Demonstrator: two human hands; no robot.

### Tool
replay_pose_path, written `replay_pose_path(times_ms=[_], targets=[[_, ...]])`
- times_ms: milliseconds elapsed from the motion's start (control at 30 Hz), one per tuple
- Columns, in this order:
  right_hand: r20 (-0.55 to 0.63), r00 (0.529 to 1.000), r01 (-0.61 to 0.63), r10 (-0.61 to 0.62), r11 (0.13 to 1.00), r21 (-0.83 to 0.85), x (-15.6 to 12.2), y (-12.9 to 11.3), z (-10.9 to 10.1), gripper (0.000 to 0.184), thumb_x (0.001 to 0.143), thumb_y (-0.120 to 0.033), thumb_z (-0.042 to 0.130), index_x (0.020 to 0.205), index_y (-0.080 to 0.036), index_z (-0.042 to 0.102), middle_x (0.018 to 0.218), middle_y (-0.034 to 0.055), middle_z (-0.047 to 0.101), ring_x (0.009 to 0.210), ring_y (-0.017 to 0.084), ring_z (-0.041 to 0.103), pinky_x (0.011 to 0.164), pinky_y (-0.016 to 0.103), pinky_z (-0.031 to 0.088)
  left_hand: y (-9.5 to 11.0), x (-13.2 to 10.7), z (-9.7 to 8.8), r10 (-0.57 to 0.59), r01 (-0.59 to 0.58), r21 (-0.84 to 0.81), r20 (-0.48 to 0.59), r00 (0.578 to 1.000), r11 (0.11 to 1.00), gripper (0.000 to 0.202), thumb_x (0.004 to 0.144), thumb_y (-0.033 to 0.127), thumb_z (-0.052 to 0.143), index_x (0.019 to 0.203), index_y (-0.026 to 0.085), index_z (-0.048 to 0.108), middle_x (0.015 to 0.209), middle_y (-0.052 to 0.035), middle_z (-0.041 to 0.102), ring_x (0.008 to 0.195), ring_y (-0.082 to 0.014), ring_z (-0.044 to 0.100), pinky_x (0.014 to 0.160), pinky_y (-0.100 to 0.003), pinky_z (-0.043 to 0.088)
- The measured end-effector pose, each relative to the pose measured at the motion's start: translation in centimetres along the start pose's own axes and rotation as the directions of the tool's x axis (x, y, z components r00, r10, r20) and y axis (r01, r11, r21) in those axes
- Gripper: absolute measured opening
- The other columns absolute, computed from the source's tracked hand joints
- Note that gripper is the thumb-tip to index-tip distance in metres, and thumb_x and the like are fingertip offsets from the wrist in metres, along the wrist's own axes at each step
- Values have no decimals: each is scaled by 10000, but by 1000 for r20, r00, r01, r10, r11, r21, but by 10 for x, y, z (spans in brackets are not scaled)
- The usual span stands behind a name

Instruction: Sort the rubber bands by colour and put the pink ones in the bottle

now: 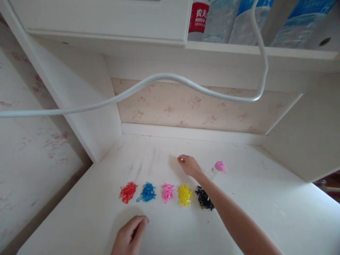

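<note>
A person's two bare hands work over a white tabletop (170,232). The right hand (190,165) reaches forward, thumb and fingertips drawn together in a pinch; whether anything small sits between them cannot be told. The left hand (124,233) is nearer the person, loosely curled, with thumb and index fingertip close together; whether it holds anything cannot be told either.

Five piles of small stretchy-looking loops lie in a row between the two hands' depths. Just beyond the left hand are the red pile (128,192) and, slightly to its right, the blue pile (147,192). The pink pile (168,192) lies nearer the person than the right hand and to its left. The yellow pile (185,194) is almost straight below that hand, and the black pile (203,198) lies below and to its right, partly covered by the forearm (233,212). Right of the right hand, past the wrist, is a clear container with a pink top (220,166).
</note>
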State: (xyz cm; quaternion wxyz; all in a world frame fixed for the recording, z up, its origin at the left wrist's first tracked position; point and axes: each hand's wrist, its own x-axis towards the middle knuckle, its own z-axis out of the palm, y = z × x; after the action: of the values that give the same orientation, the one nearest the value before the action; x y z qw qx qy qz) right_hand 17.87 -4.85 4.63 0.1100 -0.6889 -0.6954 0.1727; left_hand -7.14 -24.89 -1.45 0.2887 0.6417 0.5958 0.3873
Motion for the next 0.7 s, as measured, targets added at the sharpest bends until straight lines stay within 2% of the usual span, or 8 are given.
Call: replay_pose_path(times_ms=[67, 167, 267, 367, 467, 533, 633, 700], targets=[[-1, 999, 38, -38, 999, 38, -27, 7, -1, 277, 922, -312, 416, 1062, -286, 653, 981, 12, 694, 902, 148, 626, 752, 219, 419, 12, 10, -13, -69, 70, -10, 33, 997, 998, 361, 881, 475, 430, 778, 208, 650, 708, -16, 672, 696, -163, 638, 609, -201, 516], [15, 998, 53, -54, 995, 82, -70, 19, 1, 267, 893, -328, 437, 995, -290, 681, 863, -3, 712, 798, 146, 642, 668, 208, 400, 44, 33, -20, -43, 42, 14, 89, 995, 999, 341, 881, 452, 436, 804, 205, 658, 722, -8, 676, 713, -159, 633, 608, -200, 497], [24, 999, 26, -29, 993, 115, -104, 27, 5, 263, 878, -330, 439, 943, -301, 692, 773, -10, 711, 704, 145, 646, 599, 210, 386, 80, 69, -2, 89, -104, 65, 201, 976, 992, 301, 904, 378, 409, 905, 211, 660, 801, 2, 692, 699, -126, 618, 644, -193, 473], [-20, 999, -36, 38, 994, 101, -123, 28, 9, 279, 872, -347, 427, 944, -341, 697, 805, 0, 719, 737, 179, 659, 585, 229, 388, 99, 117, 32, 160, -252, 295, 305, 939, 921, 261, 902, 314, 419, 942, 216, 657, 883, -8, 695, 778, -125, 623, 741, -207, 459], [-63, 992, -103, 107, 992, 68, -136, 31, 10, 311, 861, -409, 430, 1070, -394, 660, 850, 19, 721, 770, 221, 667, 578, 256, 403, 95, 163, 65, 116, -232, 400, 295, 949, 887, 201, 857, 253, 496, 985, 206, 644, 951, -35, 681, 839, -150, 628, 777, -241, 456], [-96, 984, -137, 150, 982, 133, -148, 38, 11, 356, 862, -472, 409, 1129, -395, 631, 817, 22, 719, 710, 217, 664, 565, 264, 418, 86, 184, 80, 83, -207, 462, 274, 958, 862, 230, 855, 231, 501, 1046, 181, 619, 1055, -72, 651, 906, -172, 625, 803, -270, 457], [-159, 964, -150, 215, 927, 345, -176, 58, 21, 430, 869, -553, 347, 1047, -335, 672, 749, 21, 709, 636, 192, 642, 571, 255, 448, 74, 201, 91, 50, -183, 528, 257, 965, 829, 264, 874, 237, 500, 1107, 147, 585, 1141, -123, 604, 991, -206, 604, 844, -318, 454], [-176, 948, -160, 264, 876, 456, -198, 72, 35, 490, 859, -599, 328, 962, -293, 696, 705, 28, 697, 621, 186, 630, 569, 244, 457, 70, 206, 96, 34, -177, 552, 259, 965, 815, 260, 892, 264, 499, 1104, 138, 579, 1140, -120, 596, 1003, -211, 593, 857, -359, 461]])
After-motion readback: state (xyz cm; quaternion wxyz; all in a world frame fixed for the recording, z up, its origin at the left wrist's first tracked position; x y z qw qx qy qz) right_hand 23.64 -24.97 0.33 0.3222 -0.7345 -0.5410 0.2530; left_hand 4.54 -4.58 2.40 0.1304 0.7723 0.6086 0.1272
